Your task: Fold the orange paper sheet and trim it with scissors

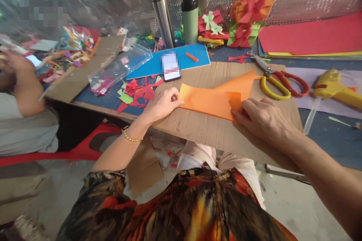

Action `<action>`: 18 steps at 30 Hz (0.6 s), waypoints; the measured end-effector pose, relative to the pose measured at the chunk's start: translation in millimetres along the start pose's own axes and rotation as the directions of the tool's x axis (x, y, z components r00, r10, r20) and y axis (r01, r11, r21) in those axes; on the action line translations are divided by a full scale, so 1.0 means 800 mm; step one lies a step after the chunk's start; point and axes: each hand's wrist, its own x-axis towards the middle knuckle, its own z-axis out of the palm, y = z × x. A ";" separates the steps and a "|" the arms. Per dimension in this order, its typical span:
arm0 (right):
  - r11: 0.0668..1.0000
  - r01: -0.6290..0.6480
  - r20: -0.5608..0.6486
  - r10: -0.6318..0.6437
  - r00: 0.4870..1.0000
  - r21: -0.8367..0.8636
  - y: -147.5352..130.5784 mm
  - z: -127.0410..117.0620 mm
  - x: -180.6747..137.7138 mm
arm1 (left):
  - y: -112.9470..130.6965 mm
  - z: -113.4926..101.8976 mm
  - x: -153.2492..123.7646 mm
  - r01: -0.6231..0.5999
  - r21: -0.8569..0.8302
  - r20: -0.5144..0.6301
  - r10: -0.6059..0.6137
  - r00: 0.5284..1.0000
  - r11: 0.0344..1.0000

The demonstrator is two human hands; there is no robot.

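A folded sheet of orange paper [209,101] lies over a piece of brown cardboard [195,128], one pointed flap rising at its back right. My left hand [165,102] pinches the paper's left end between thumb and fingers. At the right end, my right hand [258,116] grips the lower corner, its fingers curled and partly hidden. Scissors [278,79] with one yellow and one red handle rest just beyond my right hand. Red and green paper scraps [138,92] are scattered to the left of my left hand.
A phone [171,67] lies on a blue board [195,58]. Behind stand a steel flask [161,7], a green bottle [190,20] and folded paper pieces [249,11]. A yellow glue gun [336,86] and red sheets [311,35] lie right. Another person's arm [26,83] is at left.
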 end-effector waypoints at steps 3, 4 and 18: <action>1.000 0.008 -0.006 -0.008 1.000 0.009 0.000 0.000 0.001 | 0.002 0.001 -0.001 0.033 -0.013 -0.001 -0.033 0.999 0.999; 1.000 0.012 -0.010 -0.012 1.000 0.010 0.000 -0.001 0.001 | 0.004 0.002 -0.002 0.039 -0.009 0.001 -0.039 0.999 0.999; 0.996 0.047 -0.059 -0.042 0.997 0.080 0.003 0.003 0.004 | 0.041 -0.004 -0.029 -0.157 0.310 -0.051 0.181 0.982 0.938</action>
